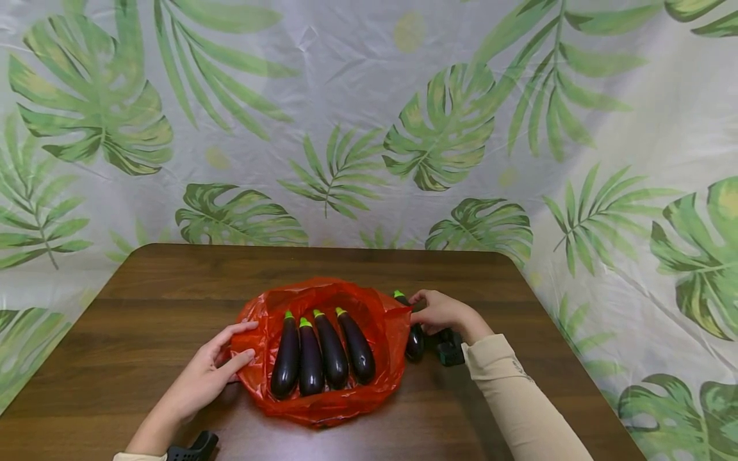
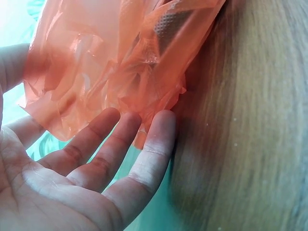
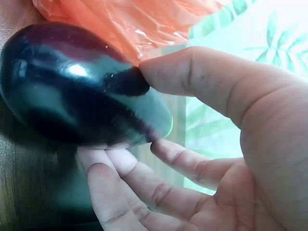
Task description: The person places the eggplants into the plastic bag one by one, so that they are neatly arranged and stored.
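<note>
A red plastic bag (image 1: 323, 410) lies spread on the table with its mouth wide, and several dark purple eggplants (image 1: 331, 352) with green tips rest side by side in it. My left hand (image 1: 204, 371) holds the bag's left rim between thumb and fingers; in the left wrist view the other fingers (image 2: 103, 154) extend loosely under the crumpled film (image 2: 91, 72). Just outside the bag's right rim is another eggplant (image 1: 415, 344). My right hand (image 1: 441, 312) grips it near its green end, thumb on one side and fingers on the other, as the right wrist view shows on its glossy body (image 3: 72, 91).
The brown wooden table (image 1: 173, 275) ends at a leaf-patterned cloth (image 1: 346, 128) hung behind it and along the sides. Dark wrist gear (image 1: 451, 349) shows by the right wrist, with a black strap (image 1: 196, 446) at the left wrist.
</note>
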A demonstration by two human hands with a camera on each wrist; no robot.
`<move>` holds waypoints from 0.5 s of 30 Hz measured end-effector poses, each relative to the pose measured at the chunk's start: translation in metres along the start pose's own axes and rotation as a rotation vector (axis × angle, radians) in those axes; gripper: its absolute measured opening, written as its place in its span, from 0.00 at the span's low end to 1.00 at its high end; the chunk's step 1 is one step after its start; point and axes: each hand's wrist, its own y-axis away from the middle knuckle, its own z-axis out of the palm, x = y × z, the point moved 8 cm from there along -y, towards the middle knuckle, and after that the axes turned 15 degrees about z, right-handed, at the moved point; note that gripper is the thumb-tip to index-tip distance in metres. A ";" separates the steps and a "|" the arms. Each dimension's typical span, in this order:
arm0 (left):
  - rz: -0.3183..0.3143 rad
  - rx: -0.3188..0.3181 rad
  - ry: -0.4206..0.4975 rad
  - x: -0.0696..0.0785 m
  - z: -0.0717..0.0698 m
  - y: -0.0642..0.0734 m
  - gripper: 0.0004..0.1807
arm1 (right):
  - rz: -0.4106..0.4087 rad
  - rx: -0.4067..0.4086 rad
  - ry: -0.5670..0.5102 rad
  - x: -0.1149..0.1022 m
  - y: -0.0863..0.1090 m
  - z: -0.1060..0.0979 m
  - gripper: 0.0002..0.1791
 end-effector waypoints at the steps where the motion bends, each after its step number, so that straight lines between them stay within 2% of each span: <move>1: 0.002 0.000 0.003 0.000 0.000 0.000 0.30 | -0.003 -0.008 -0.009 0.000 0.000 -0.001 0.34; 15: -0.002 0.004 -0.020 0.001 -0.001 0.000 0.30 | -0.003 -0.035 -0.108 0.005 0.004 -0.014 0.36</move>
